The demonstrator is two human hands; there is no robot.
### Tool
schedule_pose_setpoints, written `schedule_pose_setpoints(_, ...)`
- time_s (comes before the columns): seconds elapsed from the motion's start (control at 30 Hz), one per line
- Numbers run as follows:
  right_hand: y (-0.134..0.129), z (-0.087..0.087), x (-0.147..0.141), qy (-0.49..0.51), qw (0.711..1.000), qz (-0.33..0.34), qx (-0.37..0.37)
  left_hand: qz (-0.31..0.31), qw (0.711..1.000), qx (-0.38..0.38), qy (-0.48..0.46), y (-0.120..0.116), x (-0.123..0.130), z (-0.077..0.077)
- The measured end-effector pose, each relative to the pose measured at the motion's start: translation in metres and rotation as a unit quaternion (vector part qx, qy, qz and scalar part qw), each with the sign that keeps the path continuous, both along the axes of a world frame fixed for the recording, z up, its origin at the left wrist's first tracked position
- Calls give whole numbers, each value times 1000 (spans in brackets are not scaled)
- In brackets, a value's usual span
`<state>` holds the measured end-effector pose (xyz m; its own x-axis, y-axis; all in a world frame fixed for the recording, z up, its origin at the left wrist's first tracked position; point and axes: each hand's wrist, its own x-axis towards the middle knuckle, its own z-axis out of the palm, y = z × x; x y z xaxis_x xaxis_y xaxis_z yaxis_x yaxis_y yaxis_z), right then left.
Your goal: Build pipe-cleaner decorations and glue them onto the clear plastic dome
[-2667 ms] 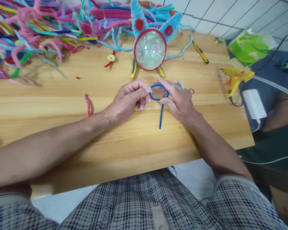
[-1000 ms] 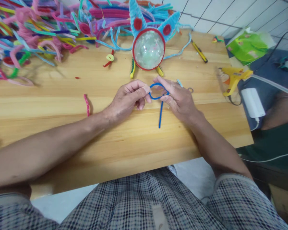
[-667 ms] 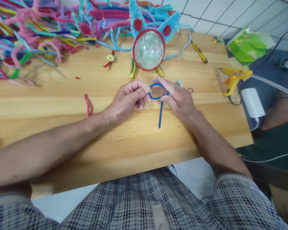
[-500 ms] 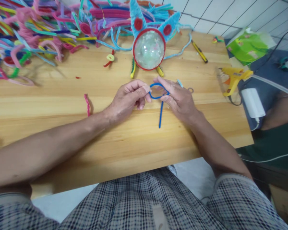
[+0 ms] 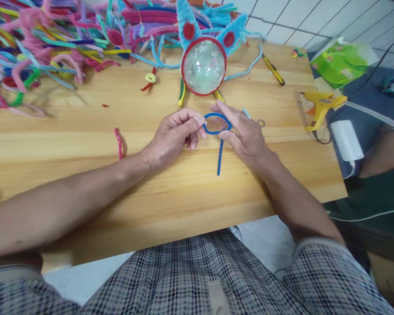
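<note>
A blue pipe cleaner (image 5: 217,132), bent into a loop with a straight tail hanging toward me, is held above the wooden table. My left hand (image 5: 179,133) pinches the loop's left side between thumb and finger. On the other side, my right hand (image 5: 244,133) grips the loop where the tail branches off, thumb below and fingers above. Just beyond my hands stands a clear ball with a red rim (image 5: 204,66), with fuzzy blue ears bearing red discs. Pliers with yellow-green handles (image 5: 181,94) lie partly hidden under the ball.
Many coloured pipe cleaners (image 5: 65,39) are heaped at the back left. A twisted pink piece (image 5: 118,143) lies left of my hands. Toward the right are a yellow utility knife (image 5: 273,70), a yellow glue gun (image 5: 323,105) and a white box with a cable (image 5: 347,140). Another person's arm (image 5: 385,151) shows at far right.
Almost nothing differs. Both hands keep hold of the blue loop in the same place, and its shape looks the same.
</note>
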<state>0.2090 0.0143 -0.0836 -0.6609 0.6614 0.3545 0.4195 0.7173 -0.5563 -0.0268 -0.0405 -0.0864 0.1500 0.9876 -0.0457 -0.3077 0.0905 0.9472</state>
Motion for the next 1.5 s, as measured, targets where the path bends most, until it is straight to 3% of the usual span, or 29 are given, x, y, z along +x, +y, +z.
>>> schedule_pose_setpoints(0.37,-1,-6,2,31,998,-17,46,54,998,9,23,1,0,0)
schedule_pose_setpoints(0.6,1,-13,0,19,999,-7,29,25,999,24,25,-3,2,2)
schedule_pose_setpoints(0.97,0,-10,-1,30,999,2,31,6,1000,0,-3,-2,1,1)
schedule_pose_setpoints(1.33,-9,-7,-4,47,998,-38,10,5,1000,17,17,-4,1,1)
schedule_pose_setpoints(1.5,-11,-11,-6,81,995,-61,2,-14,999,7,-34,-3,-1,-1)
